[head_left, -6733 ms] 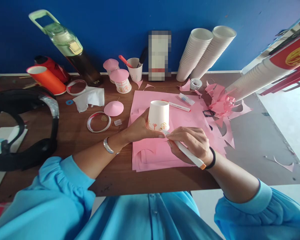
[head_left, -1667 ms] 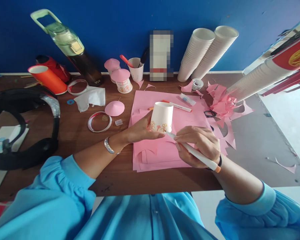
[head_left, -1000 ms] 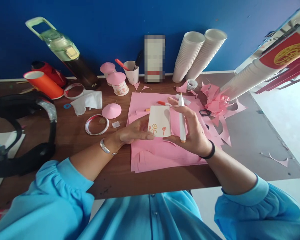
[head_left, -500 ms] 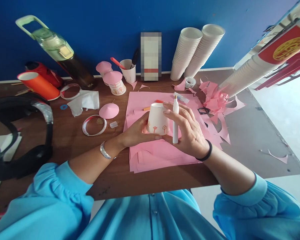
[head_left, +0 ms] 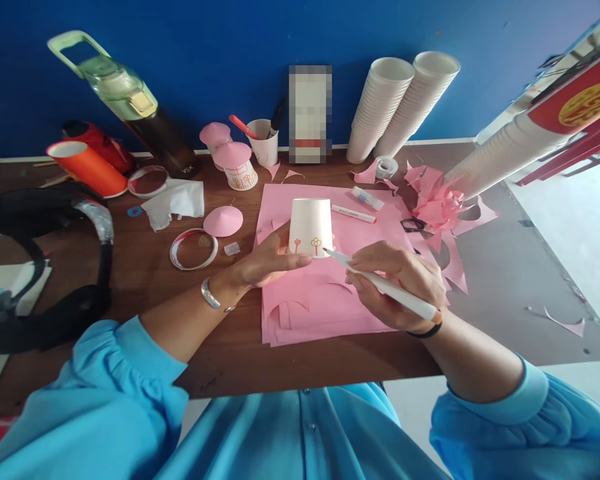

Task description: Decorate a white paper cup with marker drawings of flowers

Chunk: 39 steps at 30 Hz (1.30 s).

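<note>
My left hand point(head_left: 270, 259) grips an upside-down white paper cup point(head_left: 311, 220), thumb along its lower rim. Small red and orange flowers are drawn near that rim. In my right hand point(head_left: 400, 277) is a white marker point(head_left: 393, 288), its tip at the cup's lower right edge; whether it touches cannot be made out. Under both hands lie stacked pink paper sheets point(head_left: 325, 307). A capped white marker with a red end point(head_left: 354, 213) and a glue stick point(head_left: 367, 197) rest on the sheets.
Cups with pink cone roofs point(head_left: 233, 160), a loose pink cone point(head_left: 223, 221) and a paper ring point(head_left: 194, 249) sit to the left. Behind stand a bottle point(head_left: 140, 113), a pen cup point(head_left: 266, 143) and stacked cups point(head_left: 380, 110). Pink scraps point(head_left: 437, 190) lie right.
My right hand has left the cup and moved down and right, its marker swung from upright to a slant with the tip toward the cup. The cup has been turned slightly.
</note>
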Motion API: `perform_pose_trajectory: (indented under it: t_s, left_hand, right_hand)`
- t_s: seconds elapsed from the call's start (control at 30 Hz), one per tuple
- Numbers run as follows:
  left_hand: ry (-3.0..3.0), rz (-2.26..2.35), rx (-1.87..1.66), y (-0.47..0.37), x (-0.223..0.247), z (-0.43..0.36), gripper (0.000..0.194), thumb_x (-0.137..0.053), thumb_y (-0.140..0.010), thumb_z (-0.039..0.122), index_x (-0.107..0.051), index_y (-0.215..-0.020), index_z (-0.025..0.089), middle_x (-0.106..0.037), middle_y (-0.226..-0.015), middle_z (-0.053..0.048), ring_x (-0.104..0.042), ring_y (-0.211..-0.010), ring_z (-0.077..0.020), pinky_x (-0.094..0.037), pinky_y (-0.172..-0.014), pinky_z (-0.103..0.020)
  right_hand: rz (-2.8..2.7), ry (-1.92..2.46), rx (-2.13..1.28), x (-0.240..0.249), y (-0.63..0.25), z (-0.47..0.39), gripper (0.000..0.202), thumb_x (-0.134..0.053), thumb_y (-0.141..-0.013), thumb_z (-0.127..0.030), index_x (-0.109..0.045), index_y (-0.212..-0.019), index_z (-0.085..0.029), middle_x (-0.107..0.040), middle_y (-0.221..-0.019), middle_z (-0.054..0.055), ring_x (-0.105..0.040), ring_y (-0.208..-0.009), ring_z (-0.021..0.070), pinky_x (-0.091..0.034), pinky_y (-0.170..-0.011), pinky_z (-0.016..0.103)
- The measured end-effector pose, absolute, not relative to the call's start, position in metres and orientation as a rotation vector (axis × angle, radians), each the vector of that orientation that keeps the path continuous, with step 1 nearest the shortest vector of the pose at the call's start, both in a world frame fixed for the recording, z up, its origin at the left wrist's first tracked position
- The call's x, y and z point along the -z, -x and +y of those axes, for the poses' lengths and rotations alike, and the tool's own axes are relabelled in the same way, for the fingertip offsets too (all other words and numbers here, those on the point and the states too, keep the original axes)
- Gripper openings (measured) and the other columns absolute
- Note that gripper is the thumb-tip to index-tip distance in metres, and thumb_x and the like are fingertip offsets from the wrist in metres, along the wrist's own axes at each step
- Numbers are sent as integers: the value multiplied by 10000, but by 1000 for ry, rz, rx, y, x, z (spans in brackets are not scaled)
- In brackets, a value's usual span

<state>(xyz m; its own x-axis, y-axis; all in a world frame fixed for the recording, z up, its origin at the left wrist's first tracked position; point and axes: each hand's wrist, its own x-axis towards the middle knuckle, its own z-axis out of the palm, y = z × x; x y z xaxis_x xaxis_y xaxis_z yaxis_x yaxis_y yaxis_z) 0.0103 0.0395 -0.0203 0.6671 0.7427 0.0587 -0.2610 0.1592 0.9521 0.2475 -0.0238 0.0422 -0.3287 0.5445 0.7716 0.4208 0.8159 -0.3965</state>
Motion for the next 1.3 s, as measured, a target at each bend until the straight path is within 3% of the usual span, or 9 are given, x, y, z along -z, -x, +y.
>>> perform_pose_trajectory:
  t_s: [0.47,0.9,1.1,1.3]
  left_hand:
    - [-1198,494,-740,-10,20,39,648,-884,-825,406,-644,-1412,271,-736,-1340,-111,-694,-1230,-302,-530,-1058,-459]
    - [-1185,486,-747,-13,17,38,592,-887,-821,403,-689,-1360,256,-738,-1346,-117,-688,-1271,-326,-529,-1089,-483]
    - [-1200,534,-738,-11,18,39,730,-900,-793,433,-616,-1443,265,-737,-1315,-121,-669,-1269,-330,-524,-1066,-475]
    - [-1232,557,-732,-11,17,40,725,-899,-789,437,-601,-1427,263,-720,-1293,-111,-669,-1227,-315,-523,-1040,-464]
  right_hand:
    - [-2006,649,-140,-32,-243,-19,182,-675,-926,-65,-638,-1040,-202,-753,-812,27,-771,-710,158,-622,-588,235]
    - [-2007,698,-55,-33,-243,-18,229,-677,-888,-46,-629,-1028,-221,-739,-782,3,-746,-641,156,-604,-545,244]
    - [-2016,600,-65,-37,-244,-18,216,-660,-886,-50,-625,-1020,-215,-731,-742,8,-723,-598,151,-576,-508,242]
    - [-2020,594,-57,-37,-243,-18,218,-653,-893,-54,-625,-1034,-217,-738,-743,7,-734,-602,154,-585,-505,241]
